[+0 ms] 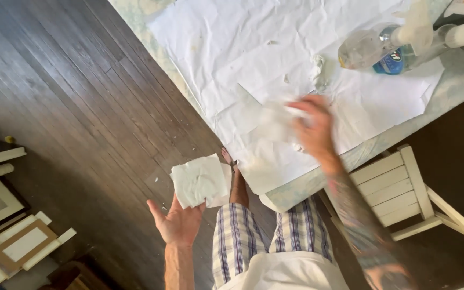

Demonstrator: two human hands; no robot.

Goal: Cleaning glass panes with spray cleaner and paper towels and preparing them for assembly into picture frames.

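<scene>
My left hand (181,223) is palm up below the table edge, with a folded white paper towel (200,181) lying on its spread fingers. My right hand (313,129) is blurred with motion over the white paper sheets (253,48) that cover the table. A pale, blurred scrap of paper (276,122) shows just left of its fingers; whether the hand grips it is unclear. A crumpled white wad (318,69) lies on the sheets beyond the right hand.
A clear plastic bottle (374,49) lies on its side at the table's far right. A white slatted chair (404,188) stands by the table's near edge. Picture frames (20,244) lean at lower left on the dark wooden floor (71,96).
</scene>
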